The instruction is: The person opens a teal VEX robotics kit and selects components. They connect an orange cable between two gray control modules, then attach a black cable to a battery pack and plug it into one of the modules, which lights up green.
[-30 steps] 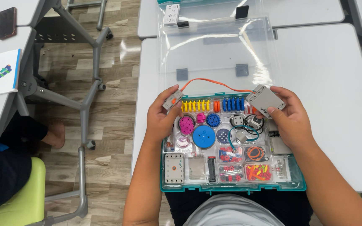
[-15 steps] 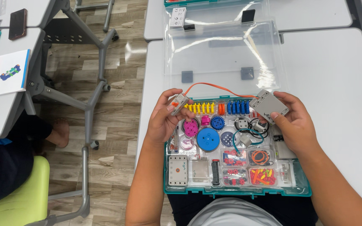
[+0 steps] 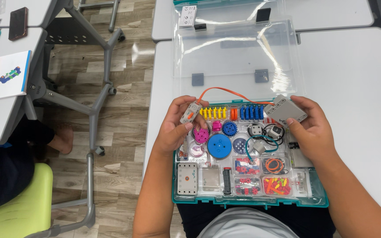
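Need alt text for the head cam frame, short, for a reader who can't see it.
Seen from above, a person's left hand holds a small grey plastic connector block, joined by a thin orange cable to a flat grey rectangular module in the right hand. Below them, a teal compartmented parts tray of colourful gears and pegs sits on a white table, its clear lid open.

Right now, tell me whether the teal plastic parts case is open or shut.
Open: its clear plastic lid lies flat behind the teal plastic parts case, compartments exposed.

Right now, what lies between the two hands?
In the head view, an orange cable arcs from the left hand to the grey box in the right hand, over rows of yellow and blue pieces.
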